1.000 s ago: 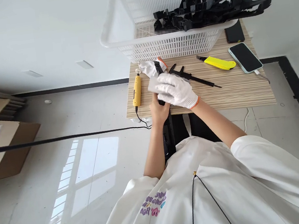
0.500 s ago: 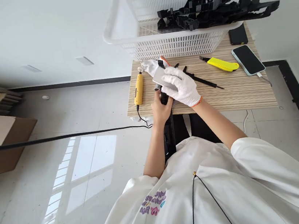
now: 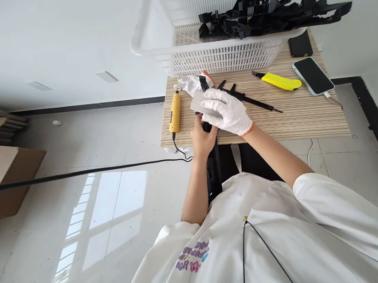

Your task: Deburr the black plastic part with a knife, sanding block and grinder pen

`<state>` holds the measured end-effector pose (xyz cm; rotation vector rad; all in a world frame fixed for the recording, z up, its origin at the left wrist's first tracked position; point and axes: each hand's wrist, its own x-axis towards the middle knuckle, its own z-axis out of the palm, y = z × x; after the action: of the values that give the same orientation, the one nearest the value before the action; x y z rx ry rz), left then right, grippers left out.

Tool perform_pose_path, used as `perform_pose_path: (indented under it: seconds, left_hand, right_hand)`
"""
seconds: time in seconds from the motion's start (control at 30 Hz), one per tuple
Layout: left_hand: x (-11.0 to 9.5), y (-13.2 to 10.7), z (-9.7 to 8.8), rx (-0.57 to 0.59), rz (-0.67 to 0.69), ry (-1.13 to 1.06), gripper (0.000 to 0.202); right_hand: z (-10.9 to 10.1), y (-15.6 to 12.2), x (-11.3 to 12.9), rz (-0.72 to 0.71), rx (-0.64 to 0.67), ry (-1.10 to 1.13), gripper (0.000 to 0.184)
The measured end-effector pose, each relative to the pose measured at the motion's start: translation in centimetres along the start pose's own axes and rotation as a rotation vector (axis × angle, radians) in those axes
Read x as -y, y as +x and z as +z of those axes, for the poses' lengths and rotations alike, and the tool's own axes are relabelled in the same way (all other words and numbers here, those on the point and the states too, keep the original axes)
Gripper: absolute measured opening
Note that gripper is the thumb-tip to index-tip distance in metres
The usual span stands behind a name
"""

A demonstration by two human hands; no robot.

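Observation:
My bare left hand point(image 3: 203, 137) is wrapped round a long black plastic part point(image 3: 215, 168) at the table's front edge. One end of the part reaches back towards my lap, and the other sticks up past my hands. My right hand point(image 3: 228, 110), in a white knit glove with an orange cuff, grips a flat light-grey rectangular piece point(image 3: 199, 102) like a sanding sheet or pad. It lies over the black part; the contact between them is hidden. Behind my hands lies a second white glove point(image 3: 189, 84), and black calipers point(image 3: 253, 100) rest to the right.
A yellow corded rotary tool point(image 3: 175, 111) lies at the table's left, its black cord running off leftward. A white plastic basket point(image 3: 223, 56) at the back holds several black plastic parts point(image 3: 263, 15). Rightward are a yellow utility knife point(image 3: 281, 81), a phone point(image 3: 313, 76) and a black object point(image 3: 300, 44).
My right hand and the grey piece have shifted slightly left and down, nearer to me, showing more of the calipers. My left hand and the black part hold almost still.

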<state>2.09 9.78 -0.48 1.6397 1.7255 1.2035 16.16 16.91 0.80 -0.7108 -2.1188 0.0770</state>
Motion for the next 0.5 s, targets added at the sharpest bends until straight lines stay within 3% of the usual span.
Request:
perform_pose_path:
  seconds: [0.2, 0.3, 0.5]
  left_hand:
    - [0.25, 0.04, 0.07, -0.005, 0.001, 0.007, 0.041]
    - [0.29, 0.04, 0.10, -0.008, -0.010, 0.015, 0.039]
    - [0.19, 0.03, 0.05, -0.009, -0.018, 0.016, 0.040]
  right_hand:
    - [-0.21, 0.07, 0.35, 0.034, 0.049, 0.038, 0.033]
    - [-0.29, 0.05, 0.42, -0.014, 0.113, 0.047, 0.030]
    - [-0.28, -0.11, 0.53, 0.031, 0.054, 0.042, 0.035]
